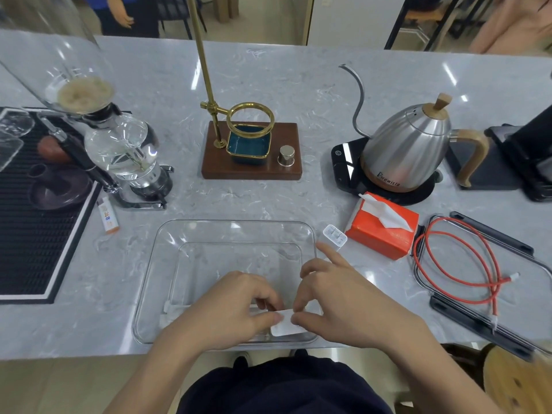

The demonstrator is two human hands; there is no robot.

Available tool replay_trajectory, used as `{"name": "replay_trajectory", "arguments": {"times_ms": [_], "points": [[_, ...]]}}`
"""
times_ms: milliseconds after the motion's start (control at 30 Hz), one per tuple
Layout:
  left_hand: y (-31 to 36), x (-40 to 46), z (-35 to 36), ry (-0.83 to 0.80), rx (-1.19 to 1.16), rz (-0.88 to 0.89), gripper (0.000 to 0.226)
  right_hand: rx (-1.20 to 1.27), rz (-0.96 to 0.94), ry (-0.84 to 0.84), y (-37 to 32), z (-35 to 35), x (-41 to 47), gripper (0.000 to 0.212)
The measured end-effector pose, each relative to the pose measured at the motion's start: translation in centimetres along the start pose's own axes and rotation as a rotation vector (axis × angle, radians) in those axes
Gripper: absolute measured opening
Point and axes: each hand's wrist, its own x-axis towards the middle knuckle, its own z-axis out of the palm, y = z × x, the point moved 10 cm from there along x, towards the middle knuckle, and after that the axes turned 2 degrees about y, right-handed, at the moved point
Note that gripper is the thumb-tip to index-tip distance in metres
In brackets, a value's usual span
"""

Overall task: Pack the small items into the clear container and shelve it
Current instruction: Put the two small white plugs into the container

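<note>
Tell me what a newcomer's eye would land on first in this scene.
Both hands meet at the near edge of the clear container: the left hand and right hand pinch a small white item between them. Next comes the orange tissue box to the right of the container, with the coiled red cable on the container's lid beyond it. Behind, a steel gooseneck kettle shines at the right.
</note>
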Motion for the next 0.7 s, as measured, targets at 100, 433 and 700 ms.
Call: {"name": "replay_trajectory", "arguments": {"times_ms": [100, 433, 700], "points": [[0.1, 0.1, 0.0, 0.002, -0.016, 0.009, 0.010, -0.020, 0.004, 0.005, 0.0, 0.1, 0.1, 0.021], [-0.1, 0.3, -0.2, 0.027, -0.052, 0.002, 0.004, -0.023, -0.005, -0.015, 0.0, 0.4, 0.2, 0.019], [0.4, 0.3, -1.2, 0.106, -0.073, -0.002, 0.007, 0.111, -0.043, 0.077, 0.5, -0.3, -0.2, 0.016]]}}
